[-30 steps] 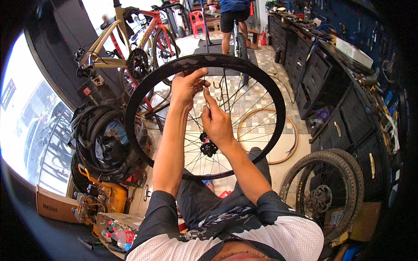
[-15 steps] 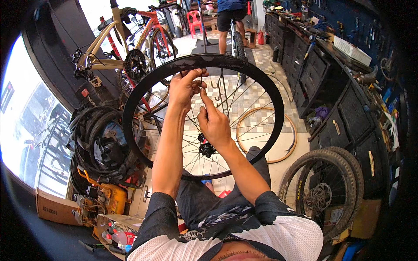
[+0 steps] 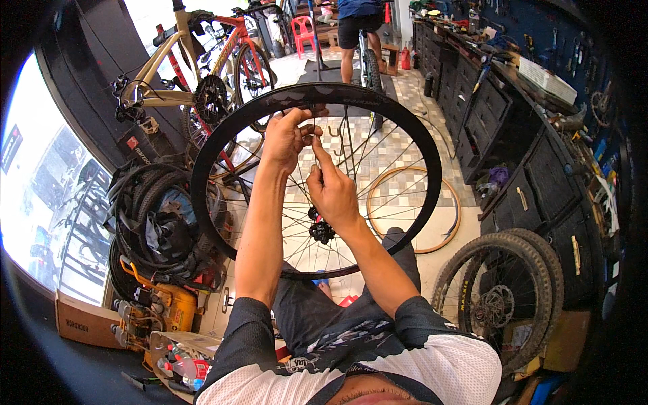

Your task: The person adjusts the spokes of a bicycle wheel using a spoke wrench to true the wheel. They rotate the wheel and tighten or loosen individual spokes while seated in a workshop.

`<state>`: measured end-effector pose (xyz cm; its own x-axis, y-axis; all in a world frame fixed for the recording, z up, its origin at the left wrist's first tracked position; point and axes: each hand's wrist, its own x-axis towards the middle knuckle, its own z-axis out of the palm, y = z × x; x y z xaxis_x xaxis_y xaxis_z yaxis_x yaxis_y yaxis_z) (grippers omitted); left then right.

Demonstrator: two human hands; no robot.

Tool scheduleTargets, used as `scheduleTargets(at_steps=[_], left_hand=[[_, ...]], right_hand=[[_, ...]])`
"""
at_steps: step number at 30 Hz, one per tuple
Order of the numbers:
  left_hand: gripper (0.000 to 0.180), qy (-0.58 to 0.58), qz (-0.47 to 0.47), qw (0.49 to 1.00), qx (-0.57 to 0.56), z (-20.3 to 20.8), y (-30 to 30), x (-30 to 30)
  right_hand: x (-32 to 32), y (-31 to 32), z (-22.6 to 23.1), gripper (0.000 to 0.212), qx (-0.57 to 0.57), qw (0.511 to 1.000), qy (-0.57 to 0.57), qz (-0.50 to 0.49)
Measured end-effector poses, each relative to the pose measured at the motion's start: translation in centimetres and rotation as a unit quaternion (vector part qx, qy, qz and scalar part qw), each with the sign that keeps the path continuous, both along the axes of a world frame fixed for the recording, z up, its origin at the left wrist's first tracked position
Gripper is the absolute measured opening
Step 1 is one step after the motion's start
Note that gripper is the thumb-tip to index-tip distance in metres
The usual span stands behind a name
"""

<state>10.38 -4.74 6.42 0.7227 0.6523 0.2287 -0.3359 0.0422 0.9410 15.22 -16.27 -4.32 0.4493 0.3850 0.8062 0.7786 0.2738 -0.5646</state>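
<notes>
A black deep-rimmed bicycle wheel (image 3: 434,162) stands tilted in front of me, above my legs. Its black hub (image 3: 322,232) shows below my right hand, with thin dark spokes running out to the rim. My left hand (image 3: 286,140) is just inside the top of the rim, its fingers curled and pinched around a spoke. Close beneath and to the right, my right hand (image 3: 332,192) is closed, thumb and fingers pinching along the same spoke, its index finger pointing up to the left fingertips. Anything small between the fingertips is hidden.
Bicycles (image 3: 202,94) stand at the far left, above a pile of tyres (image 3: 152,216). Knobby wheels (image 3: 496,304) lean at the right by dark cabinets (image 3: 503,121). A tan-edged tyre (image 3: 459,209) lies on the floor. Far ahead, a person (image 3: 361,30) is on a bicycle.
My left fingertips have shifted slightly below the top of the rim. The wheel and my right hand have stayed almost where they were.
</notes>
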Motion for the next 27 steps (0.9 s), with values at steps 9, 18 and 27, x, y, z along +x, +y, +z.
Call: scheduleTargets(at_steps=[9, 18, 27], left_hand=[[0.027, -0.004, 0.016, 0.999, -0.033, 0.3, -0.4, 0.1], [0.027, 0.016, 0.075, 0.997, 0.004, 0.1, -0.9, 0.5], [0.026, 0.013, 0.081, 0.996, 0.026, -0.2, -0.4, 0.6]], right_hand=[[-0.1, 0.0, 0.1, 0.054, -0.009, 1.0, 0.0, -0.003], [-0.3, 0.2, 0.2, 0.055, -0.015, 1.0, 0.003, -0.015], [-0.4, 0.2, 0.4, 0.054, -0.02, 1.0, 0.001, -0.018]])
